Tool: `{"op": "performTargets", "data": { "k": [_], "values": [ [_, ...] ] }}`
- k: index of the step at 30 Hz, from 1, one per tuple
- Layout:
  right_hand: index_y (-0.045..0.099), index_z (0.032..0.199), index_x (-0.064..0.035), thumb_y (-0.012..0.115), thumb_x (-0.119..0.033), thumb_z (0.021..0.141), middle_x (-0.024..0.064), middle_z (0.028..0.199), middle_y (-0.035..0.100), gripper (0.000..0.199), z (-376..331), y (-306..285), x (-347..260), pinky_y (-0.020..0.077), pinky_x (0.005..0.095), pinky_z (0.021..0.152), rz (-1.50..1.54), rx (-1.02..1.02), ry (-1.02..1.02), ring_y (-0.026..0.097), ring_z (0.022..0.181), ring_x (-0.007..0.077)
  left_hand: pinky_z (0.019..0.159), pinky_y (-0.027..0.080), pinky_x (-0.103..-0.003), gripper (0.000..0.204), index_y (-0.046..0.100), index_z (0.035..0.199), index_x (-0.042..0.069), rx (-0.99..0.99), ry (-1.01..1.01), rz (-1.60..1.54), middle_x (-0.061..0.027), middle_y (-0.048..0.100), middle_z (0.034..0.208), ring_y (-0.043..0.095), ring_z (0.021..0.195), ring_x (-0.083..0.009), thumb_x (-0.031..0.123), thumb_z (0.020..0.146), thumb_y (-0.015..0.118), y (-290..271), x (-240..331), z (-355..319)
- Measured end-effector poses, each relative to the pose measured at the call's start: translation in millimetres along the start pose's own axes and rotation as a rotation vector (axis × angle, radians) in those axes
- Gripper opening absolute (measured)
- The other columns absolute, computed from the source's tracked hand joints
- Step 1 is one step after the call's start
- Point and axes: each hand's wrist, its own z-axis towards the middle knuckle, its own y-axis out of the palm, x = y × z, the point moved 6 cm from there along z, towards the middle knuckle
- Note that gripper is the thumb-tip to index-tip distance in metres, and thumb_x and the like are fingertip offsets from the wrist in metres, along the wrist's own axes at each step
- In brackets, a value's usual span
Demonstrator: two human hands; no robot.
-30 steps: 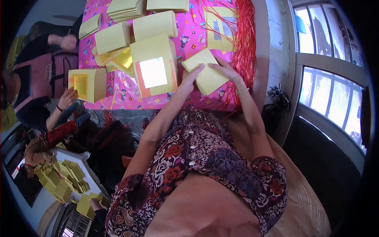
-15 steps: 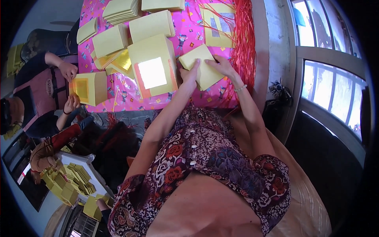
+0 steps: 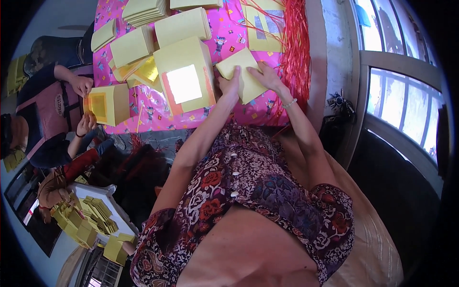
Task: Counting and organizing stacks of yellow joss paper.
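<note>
Close to the table's near edge, a small pad of pale yellow paper (image 3: 242, 60) lies turned at an angle between my hands. My left hand (image 3: 229, 85) is closed on its left edge, thumb on top, the other fingers mostly hidden beside it. At its right edge, my right hand (image 3: 268, 78) is closed on the paper with the thumb on the top sheet. Just left of them sits a large, thick stack of yellow paper (image 3: 186, 55), its top sheet bearing an orange-edged square (image 3: 184, 84) that glares white.
More yellow paper stacks (image 3: 183, 26) cover the far part of the pink patterned tablecloth (image 3: 167, 118). Red plastic strands (image 3: 295, 57) hang along the right side, beside a wall. At the left, another person's hands (image 3: 83, 86) hold a yellow stack (image 3: 114, 103). A white table (image 3: 112, 203) bears more paper.
My right thumb has shifted slightly right across the top sheet. The view has moved a little; both hands stay at the paper.
</note>
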Motion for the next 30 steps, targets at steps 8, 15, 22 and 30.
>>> {"op": "performTargets", "data": {
  "k": [8,15,22,30],
  "values": [
    [0.050,0.111,0.0086,0.058,-0.047,0.091,0.0308,0.106,0.056,0.060,-7.2,10.5,0.8,0.0456,0.0461,0.087,0.134,0.050,-0.043,0.057,0.102,0.0435,0.108,0.035,-0.045,0.119,0.014,0.148,-0.001,-0.130,0.104,0.009,-0.0281,0.029,0.143,0.031,0.134,-0.0372,0.045,0.065,0.086,-4.3,-53.7,9.2],
    [0.047,0.115,0.0066,0.057,-0.042,0.092,0.0340,0.114,0.052,0.055,-12.9,9.8,-2.8,0.0432,0.0508,0.092,0.035,0.105,-0.043,0.052,0.107,0.0490,0.097,0.045,-0.041,0.089,0.025,0.140,0.000,-0.120,0.147,0.059,-0.0218,0.040,0.132,0.044,0.120,-0.0308,0.028,0.076,0.080,6.2,-50.5,-4.2],
    [0.047,0.121,0.0062,0.057,-0.037,0.094,0.0290,0.113,0.054,0.051,-23.3,0.0,-19.8,0.0437,0.0458,0.091,-0.016,0.235,-0.112,0.054,0.106,0.0426,0.086,0.054,-0.036,0.074,0.029,0.131,-0.004,-0.116,0.226,0.103,-0.0174,0.053,0.121,0.059,0.106,-0.0246,0.022,0.082,0.077,1.3,-48.2,-1.3],
    [0.046,0.125,0.0036,0.055,-0.043,0.092,0.0321,0.114,0.053,0.058,-25.0,-6.2,-26.8,0.0429,0.0520,0.092,0.024,0.175,0.002,0.050,0.109,0.0484,0.088,0.052,-0.036,0.082,0.031,0.131,-0.007,-0.055,0.229,0.257,-0.0200,0.053,0.122,0.059,0.107,-0.0259,0.030,0.078,0.081,-5.4,-20.7,-23.6]
  ]
}}
